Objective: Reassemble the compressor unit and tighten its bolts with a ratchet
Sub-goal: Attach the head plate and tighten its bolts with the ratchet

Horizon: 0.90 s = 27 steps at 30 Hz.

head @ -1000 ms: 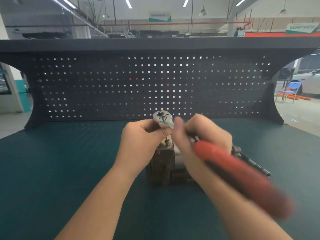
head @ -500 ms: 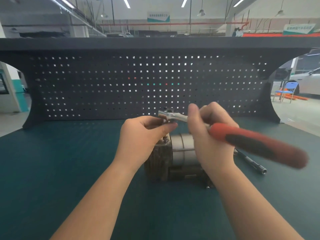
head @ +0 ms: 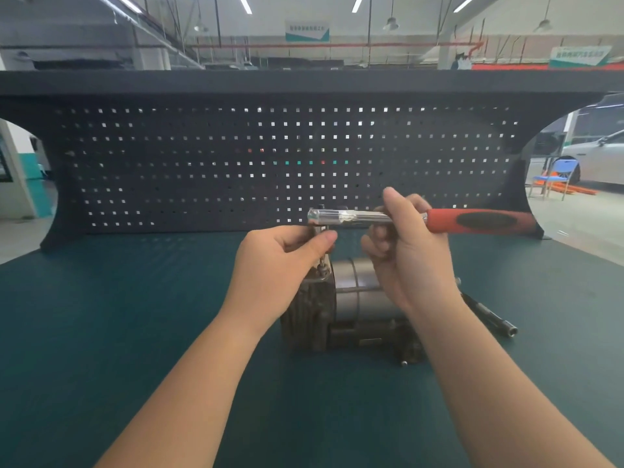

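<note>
A dark pegboard (head: pixel 236 170) backs the green bench mat (head: pixel 101 332); a blue chair (head: pixel 553 177) stands far right.

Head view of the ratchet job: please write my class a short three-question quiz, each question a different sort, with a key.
1. True or false: the right hand holds the ratchet by its metal shaft, not by the red handle.
2. Multiple choice: the left hand is
A. flat on the bench
B. pinching the socket below the ratchet's head
C. holding the loose bar
3. Fill in: the loose dark bar lies on the bench mat to the ____ of the compressor.

Key: 1 true; 2 B; 3 right
</note>
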Each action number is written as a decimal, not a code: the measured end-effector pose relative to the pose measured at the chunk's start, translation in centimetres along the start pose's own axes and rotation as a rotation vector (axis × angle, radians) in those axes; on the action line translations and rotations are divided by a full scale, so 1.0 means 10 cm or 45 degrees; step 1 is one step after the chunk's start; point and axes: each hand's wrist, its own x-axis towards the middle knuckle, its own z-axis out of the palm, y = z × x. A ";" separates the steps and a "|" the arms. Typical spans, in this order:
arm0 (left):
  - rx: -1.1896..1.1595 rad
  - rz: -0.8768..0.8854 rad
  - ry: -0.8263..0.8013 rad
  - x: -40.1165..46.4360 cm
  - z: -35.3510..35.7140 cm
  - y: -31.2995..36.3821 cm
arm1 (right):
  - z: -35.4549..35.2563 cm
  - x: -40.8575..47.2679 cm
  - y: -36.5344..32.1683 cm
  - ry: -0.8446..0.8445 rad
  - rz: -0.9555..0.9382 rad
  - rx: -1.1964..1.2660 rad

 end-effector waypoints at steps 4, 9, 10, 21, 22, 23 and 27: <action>-0.135 -0.038 -0.013 -0.01 0.01 0.06 | 0.13 -0.25 -0.08 -0.061 -0.780 -1.003; -0.088 -0.008 -0.034 -0.01 0.00 0.05 | 0.20 -0.43 -0.01 -0.217 -1.229 -1.219; -0.098 -0.013 -0.029 0.00 0.01 0.05 | 0.19 -0.39 -0.02 -0.130 -1.097 -1.178; -0.104 -0.030 -0.012 0.02 0.00 0.02 | 0.03 -0.16 -0.08 0.021 -0.517 -0.819; -0.115 -0.034 -0.015 0.01 0.00 0.03 | 0.05 -0.20 -0.09 -0.044 -0.639 -1.031; -0.111 -0.030 -0.027 0.00 0.01 0.05 | 0.08 -0.25 -0.10 -0.122 -0.785 -1.186; -0.082 0.018 -0.067 -0.02 0.00 0.05 | 0.18 -0.48 0.02 -0.201 -1.480 -1.323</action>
